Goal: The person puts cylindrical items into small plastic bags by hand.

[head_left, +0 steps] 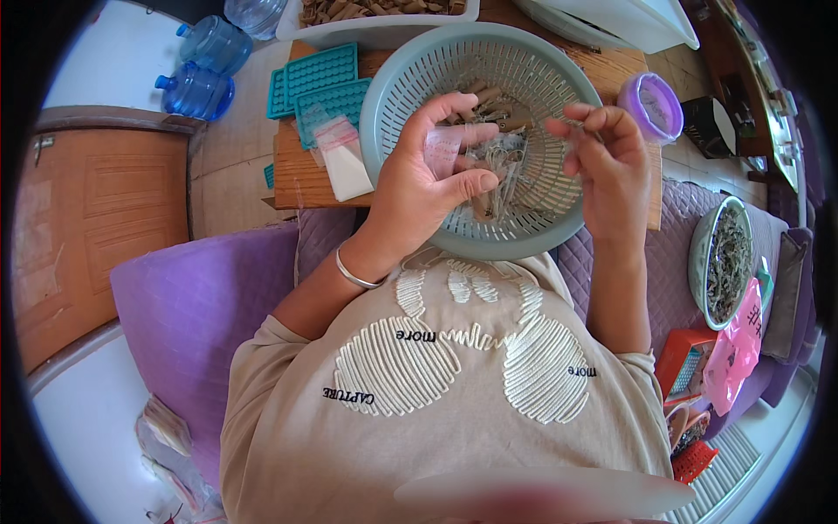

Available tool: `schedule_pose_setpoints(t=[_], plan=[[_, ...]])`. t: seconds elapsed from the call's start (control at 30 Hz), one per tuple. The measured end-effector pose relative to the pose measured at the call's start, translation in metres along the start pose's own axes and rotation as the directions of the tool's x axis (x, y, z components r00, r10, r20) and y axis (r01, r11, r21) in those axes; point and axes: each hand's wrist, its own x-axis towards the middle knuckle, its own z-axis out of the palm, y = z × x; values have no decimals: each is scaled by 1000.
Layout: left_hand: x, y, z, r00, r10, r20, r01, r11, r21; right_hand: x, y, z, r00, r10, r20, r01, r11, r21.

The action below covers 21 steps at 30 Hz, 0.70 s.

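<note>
A grey-green plastic colander [381, 105] stands before me on a wooden table. Over its left half, my left hand [410, 175] curls its fingers around a small clear plastic bag [443, 152] with pink print. On the colander's right side, my right hand [611, 162] is raised with thumb and fingers pinched together. A small thin thing shows at those fingertips, too small to name. Below the hands, the colander holds brown paper-like pieces [489, 96] and several clear packets [504, 166], partly hidden by my left hand.
Teal moulded trays [321, 70] and a stack of small white bags [342, 166] lie left of the colander. Behind is a white bin [375, 33] of brown pieces. A purple tub [653, 109] stands right. Farther right, a bowl [698, 262] of dark greyish bits sits on the purple sofa.
</note>
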Motion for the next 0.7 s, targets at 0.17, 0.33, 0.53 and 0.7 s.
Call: schedule_pose_setpoints(t=[0.17, 0.33, 0.53, 0.7], plan=[[-1, 13, 5, 1000, 6, -10, -5, 994, 111, -8, 28, -22, 950, -162, 265, 141, 985, 98], [-3, 21, 7, 1000, -29, -4, 29, 994, 103, -21, 23, -6, 940, 84, 332, -79, 997, -28], [-3, 15, 4, 999, 28, -27, -22, 980, 197, -26, 28, 2, 919, 117, 376, -155, 985, 73], [-5, 18, 1, 998, 4, -59, 18, 930, 368, -31, 33, 6, 943, 49, 330, -66, 997, 41]])
